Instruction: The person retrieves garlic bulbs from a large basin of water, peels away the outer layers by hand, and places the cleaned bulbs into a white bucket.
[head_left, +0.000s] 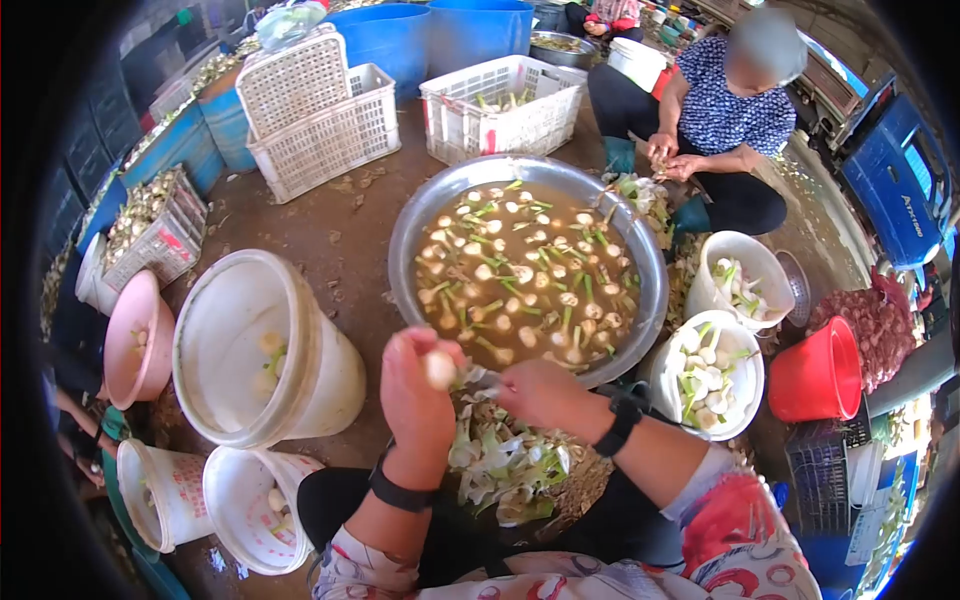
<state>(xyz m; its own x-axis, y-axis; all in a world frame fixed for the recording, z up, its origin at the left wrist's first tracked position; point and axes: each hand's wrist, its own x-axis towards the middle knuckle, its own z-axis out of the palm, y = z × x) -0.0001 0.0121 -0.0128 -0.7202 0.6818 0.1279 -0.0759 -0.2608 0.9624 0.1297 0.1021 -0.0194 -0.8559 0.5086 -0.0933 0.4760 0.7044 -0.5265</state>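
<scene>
My left hand [418,385] is closed around a round white garlic bulb [439,370], which shows between the thumb and fingers. My right hand [550,395] is a fist just to the right, holding what looks like a small knife [480,378]; its thin grey part points towards the bulb. Below both hands lies a heap of peeled skins and leaves [510,460]. In front stands a wide metal basin [408,225] of brown water, with many bulbs and green stems floating in it.
At left are a large white bucket [320,370], smaller white buckets [180,490] and a pink basin [125,340]. White buckets of bulbs [757,395] and a red bucket [815,375] stand right. Crates [455,125] are behind; a co-worker [725,110] sits at upper right.
</scene>
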